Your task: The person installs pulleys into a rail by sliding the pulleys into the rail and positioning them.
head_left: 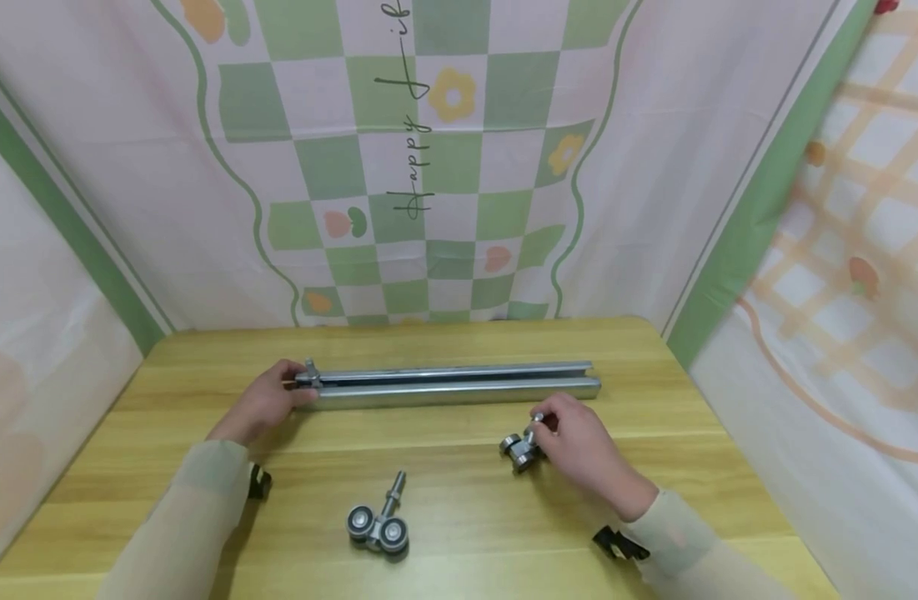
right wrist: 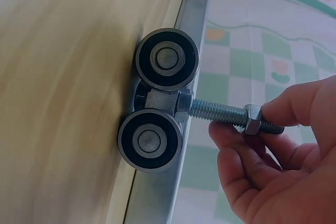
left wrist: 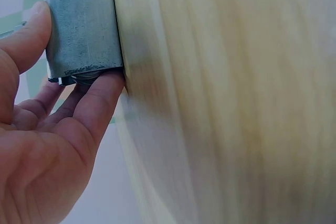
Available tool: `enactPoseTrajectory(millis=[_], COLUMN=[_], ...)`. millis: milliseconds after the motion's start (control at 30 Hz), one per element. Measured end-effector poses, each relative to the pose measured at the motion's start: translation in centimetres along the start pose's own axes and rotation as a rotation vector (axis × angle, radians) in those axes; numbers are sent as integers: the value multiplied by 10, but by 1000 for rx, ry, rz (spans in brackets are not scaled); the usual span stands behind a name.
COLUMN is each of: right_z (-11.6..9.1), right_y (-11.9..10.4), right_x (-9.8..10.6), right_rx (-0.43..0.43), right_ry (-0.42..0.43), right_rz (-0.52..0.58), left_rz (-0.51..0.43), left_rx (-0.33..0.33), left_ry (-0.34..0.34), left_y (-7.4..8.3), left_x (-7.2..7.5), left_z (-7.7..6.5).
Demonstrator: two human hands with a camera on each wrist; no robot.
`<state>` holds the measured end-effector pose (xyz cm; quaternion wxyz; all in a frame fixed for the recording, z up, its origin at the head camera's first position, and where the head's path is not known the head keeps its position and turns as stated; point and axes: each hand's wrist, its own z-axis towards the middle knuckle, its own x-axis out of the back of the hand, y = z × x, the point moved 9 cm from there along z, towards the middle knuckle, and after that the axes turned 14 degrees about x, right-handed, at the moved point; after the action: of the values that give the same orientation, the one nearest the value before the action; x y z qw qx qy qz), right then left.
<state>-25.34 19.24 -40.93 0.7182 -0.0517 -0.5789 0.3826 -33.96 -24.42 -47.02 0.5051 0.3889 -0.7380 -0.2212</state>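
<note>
A long steel channel rail (head_left: pixel 459 392) lies across the table with its slot upward. My left hand (head_left: pixel 271 396) holds the rail's left end; in the left wrist view the thumb lies against one edge and fingers touch the end opening. A bolt with a nut (head_left: pixel 311 372) stands up from the slot there; what lies inside the rail is mostly hidden. My right hand (head_left: pixel 579 437) pinches the threaded bolt of a roller trolley (right wrist: pixel 157 100) near its nut, in front of the rail's right end. Black-rimmed wheels show on this trolley.
Another roller trolley (head_left: pixel 378 529) lies on the wooden table (head_left: pixel 459 467) toward the front, its bolt pointing up and back. Patterned curtains (head_left: pixel 428 167) hang behind the table and along both sides.
</note>
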Motion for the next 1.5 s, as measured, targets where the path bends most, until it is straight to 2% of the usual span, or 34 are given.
enactPoseTrajectory(millis=[367, 733, 1033, 1500], right_z=[1, -1, -3, -2], right_y=[25, 39, 63, 75], right_x=[15, 24, 35, 47], right_rx=[-11, -64, -114, -149], right_ry=[31, 19, 36, 35], right_rz=[-47, -30, -6, -12], left_rz=[11, 22, 12, 14], left_rx=[13, 10, 6, 0], left_ry=[-7, -1, 0, 0], left_y=[0, 0, 0, 1], left_x=[1, 2, 0, 1], left_z=[-2, 0, 0, 1])
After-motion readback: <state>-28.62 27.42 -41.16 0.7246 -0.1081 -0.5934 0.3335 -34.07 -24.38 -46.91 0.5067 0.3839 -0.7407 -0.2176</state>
